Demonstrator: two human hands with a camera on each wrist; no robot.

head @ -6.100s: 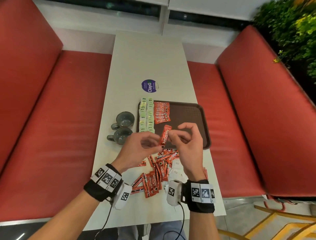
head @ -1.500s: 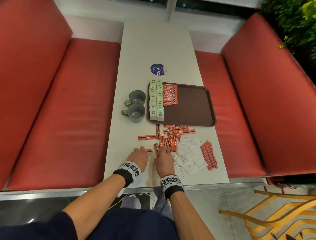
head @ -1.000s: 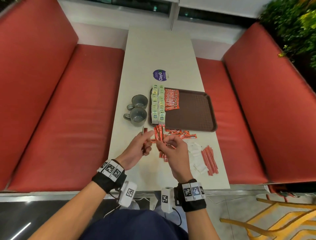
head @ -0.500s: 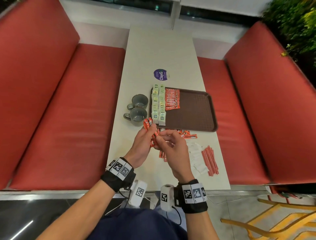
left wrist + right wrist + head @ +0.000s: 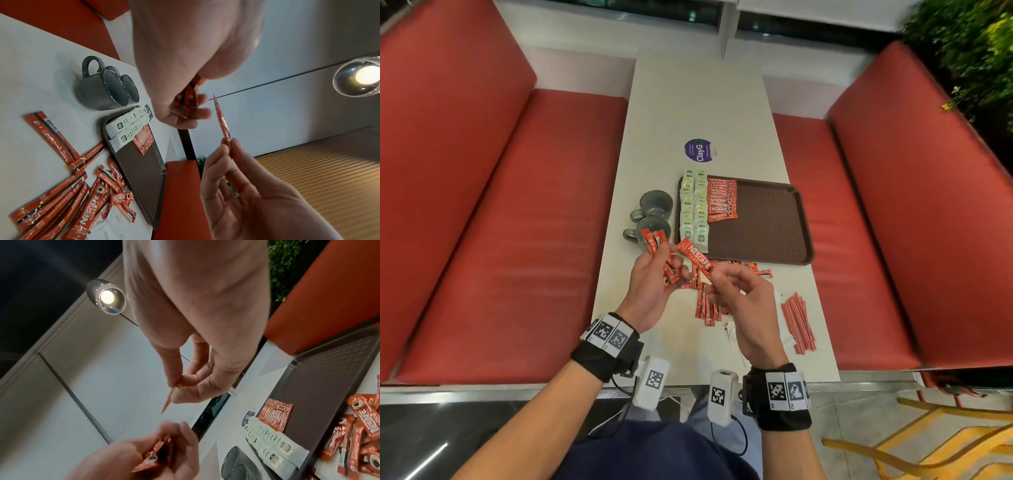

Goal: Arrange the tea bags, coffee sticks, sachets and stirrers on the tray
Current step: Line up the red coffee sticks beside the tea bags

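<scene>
White surface [image 5: 698, 102]: left hand [image 5: 654, 284] grips a bundle of Nescafé sticks [image 5: 659, 253]; right hand [image 5: 743, 305] now pinches one stick [image 5: 697, 258] just right of it, lifted since 0.5 s ago.

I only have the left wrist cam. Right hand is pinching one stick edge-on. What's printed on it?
Observer: In the head view the stick in the right hand reads Nescafe.
Operator: How many is the left hand holding?
Observer: The left hand grips a fanned bundle of coffee sticks, at least three.
Operator: Stirrers anywhere? None in my view.
Observer: Yes, a pile of red stirrers lies on the table, right of the hands, off the tray.
</scene>
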